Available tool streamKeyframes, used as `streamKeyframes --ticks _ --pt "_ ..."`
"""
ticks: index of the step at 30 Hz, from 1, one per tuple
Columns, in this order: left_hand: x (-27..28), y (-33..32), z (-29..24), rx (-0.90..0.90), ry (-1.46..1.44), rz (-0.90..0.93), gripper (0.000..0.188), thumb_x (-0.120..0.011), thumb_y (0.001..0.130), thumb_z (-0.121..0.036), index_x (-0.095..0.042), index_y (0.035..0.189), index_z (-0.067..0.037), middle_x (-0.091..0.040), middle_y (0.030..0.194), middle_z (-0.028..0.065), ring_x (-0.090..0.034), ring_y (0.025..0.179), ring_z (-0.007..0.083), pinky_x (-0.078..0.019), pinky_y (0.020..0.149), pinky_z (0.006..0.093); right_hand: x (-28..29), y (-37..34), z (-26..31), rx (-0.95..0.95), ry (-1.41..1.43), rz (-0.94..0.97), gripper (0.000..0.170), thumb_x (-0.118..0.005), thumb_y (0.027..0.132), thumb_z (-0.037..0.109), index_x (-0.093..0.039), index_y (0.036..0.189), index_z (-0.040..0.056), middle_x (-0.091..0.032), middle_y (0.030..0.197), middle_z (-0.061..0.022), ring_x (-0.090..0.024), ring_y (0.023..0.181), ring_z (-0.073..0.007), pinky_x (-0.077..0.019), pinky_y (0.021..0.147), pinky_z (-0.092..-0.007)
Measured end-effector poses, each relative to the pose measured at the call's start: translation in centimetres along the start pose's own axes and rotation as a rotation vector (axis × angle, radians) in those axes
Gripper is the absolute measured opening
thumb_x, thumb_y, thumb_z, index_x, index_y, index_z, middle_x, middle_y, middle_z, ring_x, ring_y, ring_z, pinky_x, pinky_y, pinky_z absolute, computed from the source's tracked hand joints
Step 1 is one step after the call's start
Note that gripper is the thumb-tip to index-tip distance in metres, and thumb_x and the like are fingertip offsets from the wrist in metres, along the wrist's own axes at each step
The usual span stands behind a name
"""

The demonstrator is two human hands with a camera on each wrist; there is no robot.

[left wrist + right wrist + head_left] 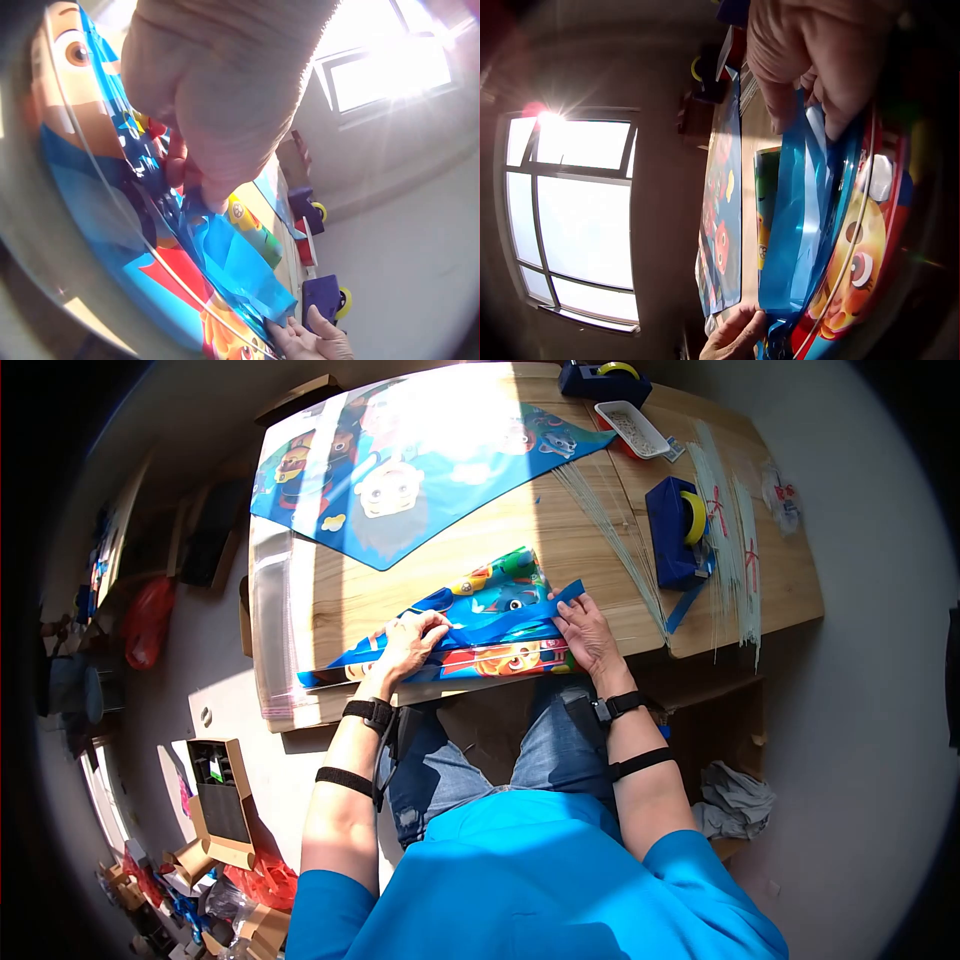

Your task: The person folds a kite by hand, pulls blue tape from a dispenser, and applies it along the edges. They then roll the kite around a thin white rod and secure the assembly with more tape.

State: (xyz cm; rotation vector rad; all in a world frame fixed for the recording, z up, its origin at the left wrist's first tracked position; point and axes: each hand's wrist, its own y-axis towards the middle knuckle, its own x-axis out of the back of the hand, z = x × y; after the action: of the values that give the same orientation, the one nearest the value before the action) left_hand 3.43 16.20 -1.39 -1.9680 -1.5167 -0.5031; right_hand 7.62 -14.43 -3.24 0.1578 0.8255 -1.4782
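A folded kite [510, 660] of glossy cartoon-printed film lies along the near table edge, with a thin pale rod [853, 217] running lengthwise over it. A loose blue film strip [510, 622] stretches along its upper side between both hands. My left hand [410, 643] pinches the strip's left end between thumb and fingers. At the other end, my right hand [590, 630] grips the same strip, a short tip sticking up past its fingers. In the right wrist view the strip hangs creased between the hands.
Beyond, a larger printed kite sheet [395, 495] lies spread out on the wooden table [600, 560]. To the right are a blue tape dispenser [672, 535], bundles of thin rods [745, 560] and a white tray [632, 428]. Another dispenser [600, 380] stands at the back.
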Motion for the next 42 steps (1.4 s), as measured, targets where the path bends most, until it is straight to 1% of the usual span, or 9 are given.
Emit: streamKeyframes --ticks 6,13,17,27,34,38,40,41,42 --pt "0.0 -0.1 0.0 -0.005 0.060 -0.004 0.019 -0.064 0.093 -0.026 -0.070 0.102 -0.010 -0.071 0.099 0.0095 -0.061 0.098 0.0261 -0.0480 0.089 0.0397 1.5 1.4 -0.9 -0.064 -0.010 -0.214 0.027 -0.074 0.087 0.013 -0.058 0.108 0.0095 -0.065 0.098 -0.0018 -0.061 0.087 -0.0108 -0.0511 0.070 -0.0228" --pt "0.4 -0.4 -0.7 0.041 -0.052 0.001 0.032 -0.070 0.089 -0.023 -0.065 0.118 -0.011 -0.070 0.097 0.0110 -0.065 0.092 0.0203 -0.0516 0.086 0.0348 -0.9 2.4 -0.9 -0.089 -0.189 -0.457 0.038 -0.082 0.081 0.021 -0.058 0.107 0.0061 -0.066 0.096 -0.0044 -0.065 0.083 -0.0138 -0.0525 0.069 -0.0293" --pt "0.9 -0.6 0.1 0.015 -0.051 0.006 0.030 -0.071 0.087 -0.021 -0.068 0.115 -0.010 -0.070 0.100 0.0111 -0.064 0.094 0.0202 -0.0517 0.086 0.0337 -1.6 3.2 -1.1 -0.084 -0.404 -0.624 0.033 -0.080 0.079 0.006 -0.060 0.105 0.0053 -0.065 0.093 -0.0062 -0.064 0.082 -0.0156 -0.0506 0.068 -0.0305" --pt "2.0 -0.7 1.5 -0.113 0.094 -0.019 0.019 -0.069 0.087 -0.025 -0.074 0.102 -0.013 -0.071 0.104 0.0049 -0.061 0.100 0.0263 -0.0471 0.090 0.0381 -1.2 2.7 -0.9 -0.056 -0.290 -0.490 0.040 -0.072 0.078 -0.002 -0.053 0.113 -0.0015 -0.066 0.095 -0.0096 -0.065 0.077 -0.0159 -0.0546 0.062 -0.0247" --pt "1.8 -1.1 1.4 -0.065 0.164 -0.046 0.012 -0.066 0.089 -0.019 -0.073 0.099 -0.017 -0.070 0.097 0.0013 -0.056 0.097 0.0204 -0.0238 0.101 0.0417 -1.2 2.4 -0.6 -0.045 -0.268 -0.417 0.045 -0.070 0.081 -0.003 -0.047 0.119 -0.0053 -0.066 0.095 -0.0123 -0.067 0.079 -0.0192 -0.0585 0.067 -0.0246" --pt "1.2 -0.9 0.9 -0.045 0.192 -0.075 0.012 -0.065 0.090 -0.017 -0.072 0.099 -0.016 -0.071 0.098 0.0014 -0.057 0.098 0.0210 -0.0255 0.101 0.0417 -0.8 2.0 -1.0 0.022 -0.296 -0.362 0.033 -0.068 0.083 -0.001 -0.053 0.112 -0.0047 -0.066 0.098 -0.0121 -0.067 0.079 -0.0183 -0.0580 0.068 -0.0255" --pt "0.9 -0.8 0.9 -0.041 0.218 -0.125 0.013 -0.065 0.090 -0.016 -0.071 0.101 -0.016 -0.071 0.099 0.0021 -0.057 0.100 0.0211 -0.0260 0.101 0.0417 -1.5 1.4 -0.9 0.223 -0.889 -0.355 0.020 -0.068 0.081 0.000 -0.062 0.100 0.0015 -0.064 0.098 -0.0079 -0.065 0.085 -0.0196 -0.0555 0.073 -0.0315" --pt "0.9 -0.9 1.0 -0.035 0.218 -0.126 0.013 -0.065 0.090 -0.016 -0.071 0.101 -0.016 -0.071 0.099 0.0021 -0.057 0.100 0.0211 -0.0260 0.101 0.0417 -1.8 1.1 -0.9 0.219 -0.890 -0.350 0.020 -0.068 0.081 0.000 -0.062 0.100 0.0015 -0.064 0.098 -0.0079 -0.065 0.085 -0.0196 -0.0555 0.073 -0.0315" --pt "0.9 -0.9 1.1 -0.030 0.210 -0.115 0.014 -0.064 0.090 -0.016 -0.070 0.103 -0.016 -0.071 0.100 0.0021 -0.057 0.100 0.0212 -0.0263 0.101 0.0415 -3.7 0.0 -0.1 0.518 -1.234 -0.380 0.018 -0.070 0.079 0.002 -0.064 0.095 0.0047 -0.063 0.097 -0.0062 -0.063 0.088 -0.0213 -0.0528 0.076 -0.0347"
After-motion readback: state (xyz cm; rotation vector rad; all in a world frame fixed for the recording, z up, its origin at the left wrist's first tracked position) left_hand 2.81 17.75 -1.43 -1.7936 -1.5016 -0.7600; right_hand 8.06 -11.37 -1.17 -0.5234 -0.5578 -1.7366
